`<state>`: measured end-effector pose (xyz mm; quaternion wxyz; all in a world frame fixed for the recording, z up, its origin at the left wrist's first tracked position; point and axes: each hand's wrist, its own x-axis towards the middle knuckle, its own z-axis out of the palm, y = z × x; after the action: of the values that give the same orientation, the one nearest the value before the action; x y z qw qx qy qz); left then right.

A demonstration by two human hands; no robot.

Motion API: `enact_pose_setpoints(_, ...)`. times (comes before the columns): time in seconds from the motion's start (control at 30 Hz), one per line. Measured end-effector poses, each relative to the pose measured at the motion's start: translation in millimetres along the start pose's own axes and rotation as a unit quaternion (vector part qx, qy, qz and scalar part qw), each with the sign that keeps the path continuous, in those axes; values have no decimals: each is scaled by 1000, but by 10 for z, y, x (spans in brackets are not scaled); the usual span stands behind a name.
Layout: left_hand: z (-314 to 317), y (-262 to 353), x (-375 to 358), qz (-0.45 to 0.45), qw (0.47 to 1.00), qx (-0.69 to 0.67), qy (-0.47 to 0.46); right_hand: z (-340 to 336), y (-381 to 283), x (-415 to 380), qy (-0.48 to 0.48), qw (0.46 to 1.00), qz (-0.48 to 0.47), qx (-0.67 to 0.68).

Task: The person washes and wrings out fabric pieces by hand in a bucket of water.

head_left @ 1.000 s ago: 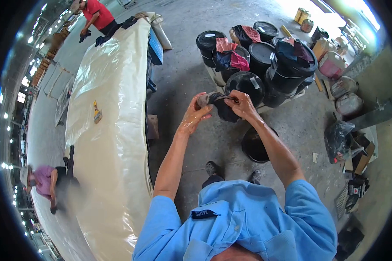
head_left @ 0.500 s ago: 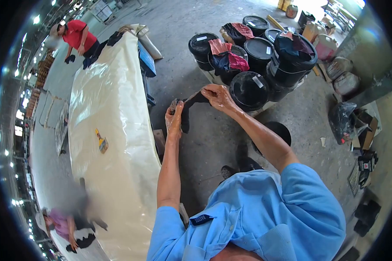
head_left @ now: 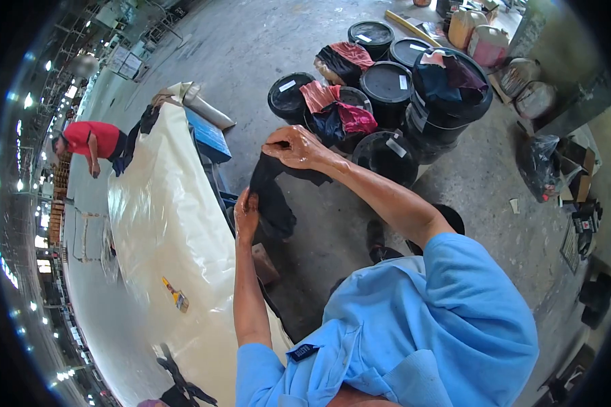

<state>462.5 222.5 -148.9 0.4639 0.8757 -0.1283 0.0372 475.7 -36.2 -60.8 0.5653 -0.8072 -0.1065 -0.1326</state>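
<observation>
A dark cloth (head_left: 271, 200) hangs between my two hands, over the floor beside the covered table. My right hand (head_left: 295, 147) is curled closed at the cloth's upper end; the hand and forearm look wet. Lower and to the left, my left hand (head_left: 246, 214) pinches the cloth's left edge. The cloth's lower part dangles loosely, and another part shows behind my right wrist.
A pale plastic sheet (head_left: 176, 224) covers the long table at left, with a yellow-handled brush (head_left: 175, 294) on it. Black buckets (head_left: 385, 81), some with coloured rags (head_left: 349, 117), stand ahead. A person in red (head_left: 91, 140) stands beyond the table.
The cloth was bunched and stretched between my hands; now it hangs more open. My right hand has moved left, and my left hand is lower. The person in red now bends farther left.
</observation>
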Motion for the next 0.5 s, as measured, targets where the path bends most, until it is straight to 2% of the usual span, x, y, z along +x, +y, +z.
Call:
enact_pose_setpoints(0.03,14,69,138,-1,1000,1,-5,-7,50,116,14,998,-59,8)
enact_pose_setpoints(0.07,36,139,290,-21,997,-65,-29,-15,96,229,28,992,-119,13)
enact_pose_setpoints(0.1,67,202,439,-40,989,-131,-54,-22,134,329,31,993,-116,10)
enact_pose_setpoints(0.13,139,292,567,7,987,-150,-55,-35,167,426,-10,993,-121,-4)
enact_pose_setpoints(0.17,190,374,694,8,986,-154,-60,-44,204,512,-51,991,-125,-18)
enact_pose_setpoints(0.2,217,505,825,22,985,-146,-86,-67,173,582,-74,993,-90,-23)
enact_pose_setpoints(0.3,345,514,1324,52,975,-164,-144,-33,263,788,-79,992,-71,-67)
enact_pose_setpoints(0.37,490,347,1616,39,966,-233,-105,-39,410,978,-71,990,-74,-94)
enact_pose_setpoints(0.43,517,255,1872,27,974,-200,-101,-82,536,1168,-37,985,-90,-141)
enact_pose_setpoints(0.5,513,145,2166,86,977,-138,-139,-200,570,1379,4,980,-117,-158)
